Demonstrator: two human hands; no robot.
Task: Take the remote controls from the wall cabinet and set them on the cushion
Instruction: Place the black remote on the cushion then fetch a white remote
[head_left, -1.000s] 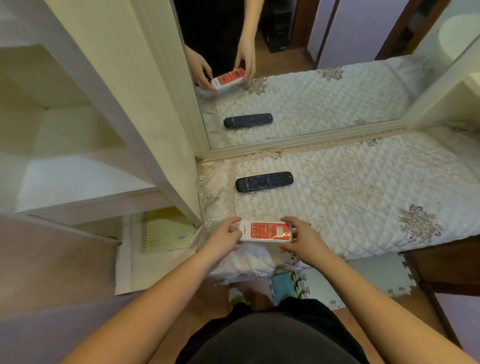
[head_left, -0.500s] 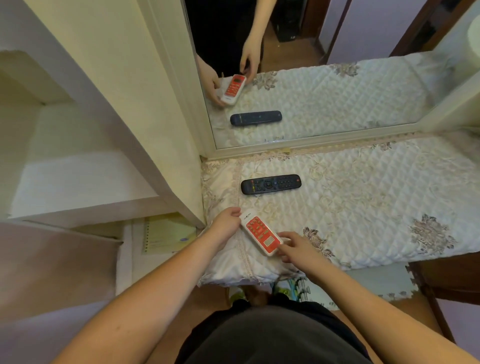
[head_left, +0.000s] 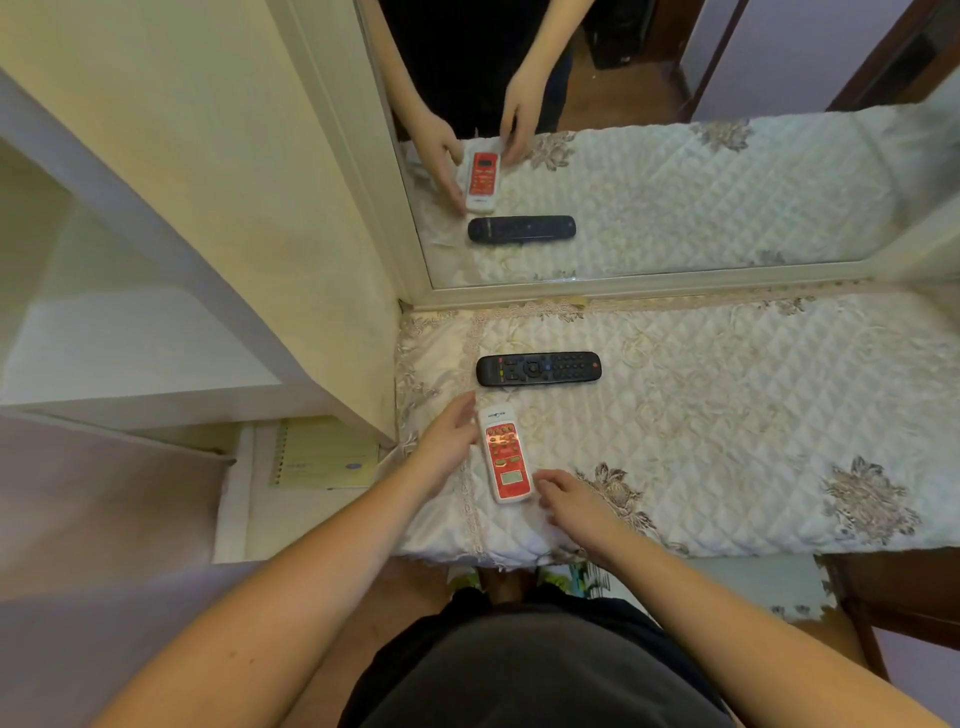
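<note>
My left hand lies with straight fingers against the left side of the red-and-white remote; my right hand, fingers relaxed, touches its near end. It lies lengthwise near the cushion's front-left corner, display toward me. The black remote lies crosswise just beyond. The wall cabinet's open shelf is at left.

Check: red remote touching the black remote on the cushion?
Apart. The head view shows a strip of quilted cushion between the red remote and the black remote.
</note>
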